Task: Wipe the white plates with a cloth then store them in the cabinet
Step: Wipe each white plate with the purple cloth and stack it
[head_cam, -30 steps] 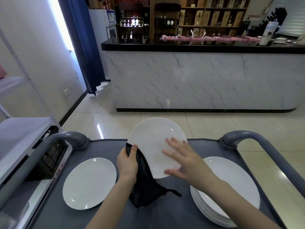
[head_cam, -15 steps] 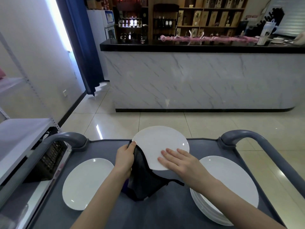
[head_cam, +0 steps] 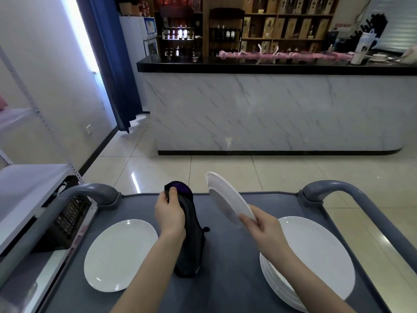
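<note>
single white plate [head_cam: 119, 254] flat on cart at left. my left hand [head_cam: 169, 214] is clenched round the dark cloth [head_cam: 191, 240]; just right, my right hand [head_cam: 262, 229] pinches the tilted plate [head_cam: 228, 199] by its near rim, edge-on, apart from cloth. stack [head_cam: 316, 260] far right.

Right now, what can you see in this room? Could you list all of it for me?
held plate: one, white, tilted on edge above the cart, in the right hand
single plate: one, white, flat on the cart's left side
plate stack: several, white, on the cart's right side
cloth: one, dark, hanging from the left hand
cart: one, grey, with curved handles
bar counter: one, marbled white with black top, across the floor
curtain: one, blue, far left
metal shelf: one, pale, left of the cart
left hand: gripping the cloth
right hand: fingers pinching the held plate's rim
</note>
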The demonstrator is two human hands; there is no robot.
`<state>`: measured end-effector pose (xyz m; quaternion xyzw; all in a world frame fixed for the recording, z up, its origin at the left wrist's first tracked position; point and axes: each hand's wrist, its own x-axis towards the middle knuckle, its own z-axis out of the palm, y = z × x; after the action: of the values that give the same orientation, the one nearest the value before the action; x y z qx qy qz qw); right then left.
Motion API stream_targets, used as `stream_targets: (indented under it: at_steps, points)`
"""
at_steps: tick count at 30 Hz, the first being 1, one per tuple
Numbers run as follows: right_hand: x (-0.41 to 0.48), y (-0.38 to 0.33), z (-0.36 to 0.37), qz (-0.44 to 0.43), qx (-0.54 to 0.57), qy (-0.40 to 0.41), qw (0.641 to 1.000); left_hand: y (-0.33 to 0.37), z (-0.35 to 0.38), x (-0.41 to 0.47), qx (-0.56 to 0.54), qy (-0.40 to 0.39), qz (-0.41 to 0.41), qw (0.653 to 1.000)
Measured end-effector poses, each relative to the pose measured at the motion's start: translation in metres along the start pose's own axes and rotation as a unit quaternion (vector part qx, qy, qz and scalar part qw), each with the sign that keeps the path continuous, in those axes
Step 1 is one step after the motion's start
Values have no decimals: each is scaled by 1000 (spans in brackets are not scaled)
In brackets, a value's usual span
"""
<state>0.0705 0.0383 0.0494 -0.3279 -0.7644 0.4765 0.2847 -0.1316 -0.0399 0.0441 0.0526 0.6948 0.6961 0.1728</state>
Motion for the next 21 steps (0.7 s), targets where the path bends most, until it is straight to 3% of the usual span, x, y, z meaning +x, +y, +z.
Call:
stream_targets:
  at_steps: [4, 7, 9, 12, 14, 17, 21]
  points:
    - [-7, -7, 17, 45, 138, 16, 989, 2, 24, -31, -9, -54, 55, 997]
    - [-10, -13, 27, 102, 257, 41, 960, -6, 33, -57, 43, -175, 95, 979]
    - [-8, -17, 28, 137, 332, 51, 932, -15, 30, -67, 90, -270, 161, 945]
    - [0, -19, 19, 163, 394, 72, 901, -26, 21, -73, 223, -350, 299, 859]
    - [3, -21, 13, 165, 424, 71, 887, -33, 16, -75, 272, -373, 341, 819]
    - [1, -21, 10, 169, 431, 63, 884, -28, 17, -72, 310, -386, 351, 795]
    - [-10, -18, 12, 172, 421, 48, 889, -9, 27, -49, 351, -367, 302, 807]
